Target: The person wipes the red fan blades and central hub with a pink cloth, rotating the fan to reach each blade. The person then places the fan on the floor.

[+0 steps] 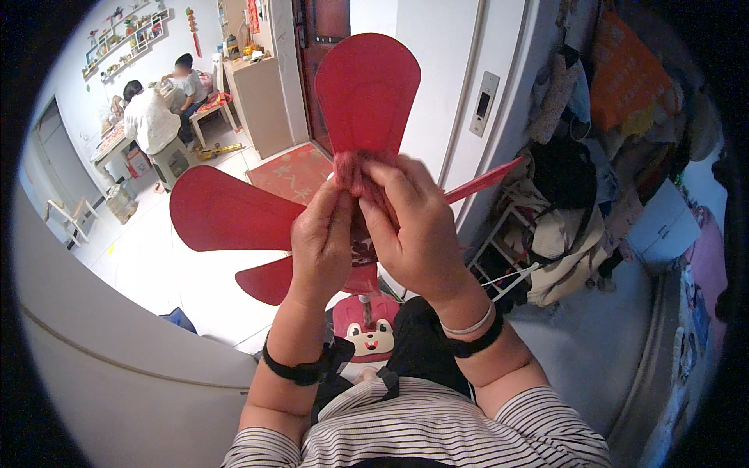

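A red fan stands upright before me, its broad rounded blades spread around a hub that my hands mostly hide. Its upper blade [367, 88] points away from me, another blade [234, 210] reaches left, and one at the right [485, 180] shows nearly edge-on. My left hand [325, 240] and my right hand [415, 225] meet at the root of the upper blade. Between their fingertips is a crumpled reddish cloth [350, 171], pinched from both sides. Below the hub a short metal rod [367, 313] shows over a red piece with a cartoon animal face [370, 336].
A white door frame with a metal strike plate [484, 104] rises at the right. Beyond it, clothes and bags hang over a white rack [497, 245]. A red doormat [292, 172] lies ahead. Two people sit at a table [111, 143] at the far left.
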The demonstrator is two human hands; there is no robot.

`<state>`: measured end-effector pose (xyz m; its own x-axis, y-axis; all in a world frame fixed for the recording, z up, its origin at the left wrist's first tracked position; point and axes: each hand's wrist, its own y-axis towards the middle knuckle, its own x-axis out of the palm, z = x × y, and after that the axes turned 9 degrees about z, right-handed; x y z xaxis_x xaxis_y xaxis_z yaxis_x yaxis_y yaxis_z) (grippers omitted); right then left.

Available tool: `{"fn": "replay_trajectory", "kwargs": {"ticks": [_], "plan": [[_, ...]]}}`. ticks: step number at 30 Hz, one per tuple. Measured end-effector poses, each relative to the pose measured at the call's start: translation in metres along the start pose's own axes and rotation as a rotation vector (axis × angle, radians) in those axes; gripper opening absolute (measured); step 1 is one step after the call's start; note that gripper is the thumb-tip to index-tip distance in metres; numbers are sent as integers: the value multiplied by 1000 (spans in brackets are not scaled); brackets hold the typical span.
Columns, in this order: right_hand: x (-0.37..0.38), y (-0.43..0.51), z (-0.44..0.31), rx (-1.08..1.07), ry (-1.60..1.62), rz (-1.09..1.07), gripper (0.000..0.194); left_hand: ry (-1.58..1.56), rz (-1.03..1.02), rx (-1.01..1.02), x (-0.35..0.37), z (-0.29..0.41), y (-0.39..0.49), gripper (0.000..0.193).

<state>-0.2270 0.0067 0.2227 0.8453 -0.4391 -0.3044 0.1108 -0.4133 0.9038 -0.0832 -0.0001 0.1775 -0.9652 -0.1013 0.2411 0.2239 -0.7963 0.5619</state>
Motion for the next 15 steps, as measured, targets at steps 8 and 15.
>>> {"fn": "replay_trajectory", "kwargs": {"ticks": [8, 15], "plan": [[-26, -8, -3, 143, 91, -241, 24, 266, -87, 107, -5, 2, 1, 28], [-33, 29, -12, -228, 46, 159, 52, 135, -51, 135, 8, 4, -1, 24]]}}
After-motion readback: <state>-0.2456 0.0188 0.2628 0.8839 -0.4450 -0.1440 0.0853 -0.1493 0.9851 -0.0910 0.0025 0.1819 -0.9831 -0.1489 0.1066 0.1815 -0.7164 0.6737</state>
